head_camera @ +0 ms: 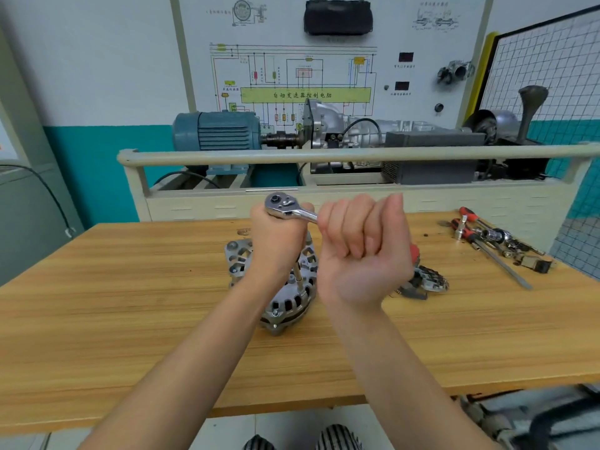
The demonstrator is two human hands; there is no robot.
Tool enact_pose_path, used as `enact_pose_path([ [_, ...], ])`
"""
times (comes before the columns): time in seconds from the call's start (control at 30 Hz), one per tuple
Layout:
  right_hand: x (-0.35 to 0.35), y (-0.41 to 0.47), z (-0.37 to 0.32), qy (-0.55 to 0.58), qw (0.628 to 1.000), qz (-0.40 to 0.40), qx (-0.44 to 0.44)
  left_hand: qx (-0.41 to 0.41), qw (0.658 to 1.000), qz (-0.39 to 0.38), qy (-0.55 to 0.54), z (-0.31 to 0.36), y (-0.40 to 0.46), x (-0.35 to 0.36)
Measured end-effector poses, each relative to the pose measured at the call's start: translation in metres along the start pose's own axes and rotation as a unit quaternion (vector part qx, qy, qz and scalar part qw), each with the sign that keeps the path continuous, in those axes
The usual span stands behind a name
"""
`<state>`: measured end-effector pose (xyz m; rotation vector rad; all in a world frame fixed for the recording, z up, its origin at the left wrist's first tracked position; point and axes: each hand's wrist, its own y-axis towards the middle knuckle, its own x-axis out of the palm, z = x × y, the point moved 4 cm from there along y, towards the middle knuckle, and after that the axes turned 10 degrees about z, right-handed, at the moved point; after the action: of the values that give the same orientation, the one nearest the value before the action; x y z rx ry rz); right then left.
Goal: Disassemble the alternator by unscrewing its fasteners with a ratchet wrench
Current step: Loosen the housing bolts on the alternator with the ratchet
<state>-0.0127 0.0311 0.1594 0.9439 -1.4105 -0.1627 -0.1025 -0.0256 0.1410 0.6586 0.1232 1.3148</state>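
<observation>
- While ratchet wrench stands over alternator on wooden bench: step in hand judged to be loosening 1 housing fastener through a long extension bar.
- Alternator: near bench centre, lying tilted, vented silver housing up, partly hidden behind both forearms.
- Left hand: fingers curled round the ratchet head and top of the extension, steadying from below. Gripping the tool.
- Right hand: closed in a fist round the wrench handle; handle itself almost wholly hidden inside the fist, only the short neck beside the head visible.
- Socket end of extension: meets housing near a through-bolt; exact seating hidden, cannot tell whether fully on the fastener head.
- Nobody holds the alternator itself; rests on bench only.
- For a clean turn, in judgement: keep extension in line with bolt axis, press down through the head with left hand, sweep handle in short arcs with right.
- Risk, judged: tilt of the long extension could cam socket off and round the fastener; loose housing could roll.
- Elsewhere on bench: removed part just right of the alternator; red-handled screwdrivers and sockets well apart, far right.
</observation>
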Motion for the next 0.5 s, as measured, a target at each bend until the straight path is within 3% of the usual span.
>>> enact_pose_path([
  [0.07, -0.006, 0.009, -0.006, 0.008, 0.999, 0.019, 0.038, 0.003, 1.0, -0.019, 0.013, -0.003, 0.0, 0.004],
  [0.17, -0.018, 0.042, -0.007, 0.041, 0.983, 0.077, 0.163, 0.001, 0.993, -0.113, 0.02, -0.003, 0.001, 0.007],
  [0.27, -0.019, 0.07, 0.013, 0.1, 0.931, 0.092, 0.34, 0.012, 0.966, -0.255, 0.037, 0.002, 0.002, 0.008],
  [0.33, -0.019, 0.079, 0.025, 0.136, 0.897, 0.093, 0.41, 0.012, 0.947, -0.315, 0.059, 0.005, 0.0, 0.011],
  [0.43, -0.019, 0.08, 0.028, 0.169, 0.889, 0.07, 0.42, -0.034, 0.958, -0.282, 0.039, 0.001, -0.002, 0.013],
  [0.5, -0.02, 0.073, 0.021, 0.158, 0.911, 0.076, 0.373, -0.039, 0.976, -0.213, 0.035, -0.002, -0.002, 0.014],
])
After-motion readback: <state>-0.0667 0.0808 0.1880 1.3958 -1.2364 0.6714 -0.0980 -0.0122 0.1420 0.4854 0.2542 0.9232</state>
